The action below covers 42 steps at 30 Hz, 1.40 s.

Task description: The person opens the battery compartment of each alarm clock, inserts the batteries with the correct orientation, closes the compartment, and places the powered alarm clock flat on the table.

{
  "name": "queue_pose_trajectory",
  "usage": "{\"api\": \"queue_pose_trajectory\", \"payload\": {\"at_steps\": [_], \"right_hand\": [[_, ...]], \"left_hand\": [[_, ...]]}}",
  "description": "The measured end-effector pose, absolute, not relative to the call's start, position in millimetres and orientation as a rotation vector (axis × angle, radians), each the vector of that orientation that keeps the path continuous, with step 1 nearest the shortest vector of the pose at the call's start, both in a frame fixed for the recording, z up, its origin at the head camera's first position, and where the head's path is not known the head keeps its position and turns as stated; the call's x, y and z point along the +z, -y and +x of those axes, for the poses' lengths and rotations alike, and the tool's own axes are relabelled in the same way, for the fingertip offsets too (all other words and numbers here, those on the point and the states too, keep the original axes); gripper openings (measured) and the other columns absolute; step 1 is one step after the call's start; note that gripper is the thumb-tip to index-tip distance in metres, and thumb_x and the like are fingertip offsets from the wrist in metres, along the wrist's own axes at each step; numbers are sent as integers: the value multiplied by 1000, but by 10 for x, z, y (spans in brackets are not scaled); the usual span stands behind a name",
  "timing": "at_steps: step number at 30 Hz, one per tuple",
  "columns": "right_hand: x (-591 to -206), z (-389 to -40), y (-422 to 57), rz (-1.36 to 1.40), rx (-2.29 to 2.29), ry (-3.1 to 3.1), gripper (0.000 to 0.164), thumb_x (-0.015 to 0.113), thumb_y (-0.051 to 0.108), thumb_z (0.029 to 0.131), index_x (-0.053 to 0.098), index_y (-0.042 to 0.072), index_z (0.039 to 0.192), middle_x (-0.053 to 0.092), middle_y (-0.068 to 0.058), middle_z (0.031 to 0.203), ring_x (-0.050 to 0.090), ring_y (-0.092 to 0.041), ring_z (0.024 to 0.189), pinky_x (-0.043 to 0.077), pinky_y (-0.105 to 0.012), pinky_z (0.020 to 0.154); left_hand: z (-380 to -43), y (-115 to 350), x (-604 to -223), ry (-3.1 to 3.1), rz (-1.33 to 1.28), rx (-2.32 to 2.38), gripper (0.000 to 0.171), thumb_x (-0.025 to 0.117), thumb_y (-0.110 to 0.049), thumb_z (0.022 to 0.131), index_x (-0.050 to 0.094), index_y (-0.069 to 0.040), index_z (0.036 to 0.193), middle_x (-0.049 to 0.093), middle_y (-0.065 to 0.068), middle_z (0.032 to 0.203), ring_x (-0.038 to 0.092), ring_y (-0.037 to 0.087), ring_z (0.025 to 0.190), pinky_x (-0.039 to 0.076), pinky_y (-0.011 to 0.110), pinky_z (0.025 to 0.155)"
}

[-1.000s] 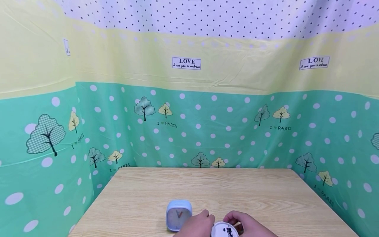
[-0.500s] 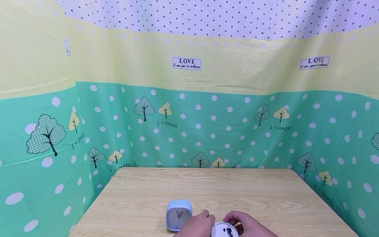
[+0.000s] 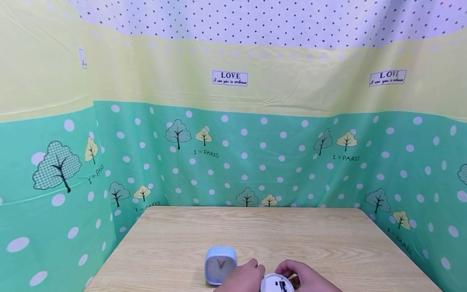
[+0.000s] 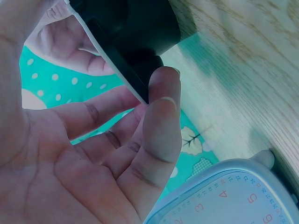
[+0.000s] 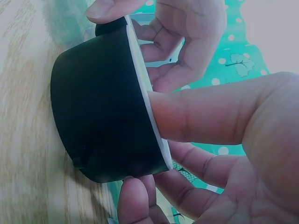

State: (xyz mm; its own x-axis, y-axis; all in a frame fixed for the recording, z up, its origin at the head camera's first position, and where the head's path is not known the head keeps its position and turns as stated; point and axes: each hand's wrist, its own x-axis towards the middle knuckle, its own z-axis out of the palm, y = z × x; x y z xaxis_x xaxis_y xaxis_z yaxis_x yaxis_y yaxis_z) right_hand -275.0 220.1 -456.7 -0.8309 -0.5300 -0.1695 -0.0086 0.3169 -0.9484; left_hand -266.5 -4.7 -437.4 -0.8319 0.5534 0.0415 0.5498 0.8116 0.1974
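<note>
A round, black-sided thing with a white rim is held between both hands over the table. Seen from the head, its white face carries black markings, and the bottom of the picture cuts it off. The left hand pinches its edge at a small black projecting part, thumb and fingertips together in the left wrist view. My right hand grips it from the other side, with the thumb on the white rim and fingers beneath. Just left of the left hand stands a light-blue, rounded-square clock with numerals around its dial.
The wooden tabletop stretches away behind the hands. A green, yellow and white patterned curtain hangs around its back and sides.
</note>
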Motion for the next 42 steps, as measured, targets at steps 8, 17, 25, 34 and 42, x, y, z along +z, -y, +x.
{"api": "queue_pose_trajectory", "payload": {"at_steps": [8,17,25,34,42], "right_hand": [[-4562,-2740,-2201,-479,-1542,-2133,48,80,15,75,56,4,115,58,-12,106,57,-26,90,47,-37,75],[-4556,-2729,-2199,-473,-1548,-2132,48,80,16,75,56,3,115,58,-13,106,57,-27,90,48,-37,74],[-4535,-2711,-2191,-475,-1549,-2133,49,81,17,75,56,3,115,58,-13,106,58,-27,89,48,-37,75],[-4521,-2699,-2169,-474,-1543,-2144,49,81,18,75,56,4,115,58,-13,106,57,-27,88,47,-37,74],[-4517,-2699,-2168,-475,-1540,-2149,49,81,19,75,56,5,114,58,-13,105,57,-27,88,47,-37,74]], "left_hand": [[-2662,46,-4374,-2975,906,319,44,78,-46,69,64,-18,101,50,-6,85,50,5,67,46,24,57],[-2663,52,-4357,-2975,928,323,46,78,-47,69,64,-16,100,50,-5,83,48,4,65,45,23,56],[-2657,52,-4358,-2989,929,318,42,77,-45,70,64,-16,98,50,-5,83,48,4,64,45,23,56],[-2641,46,-4361,-3027,923,305,36,76,-39,70,63,-16,94,50,-5,82,49,6,63,44,24,55],[-2647,44,-4356,-3012,908,303,38,77,-41,71,64,-16,96,50,-5,83,49,6,64,45,24,56]]}}
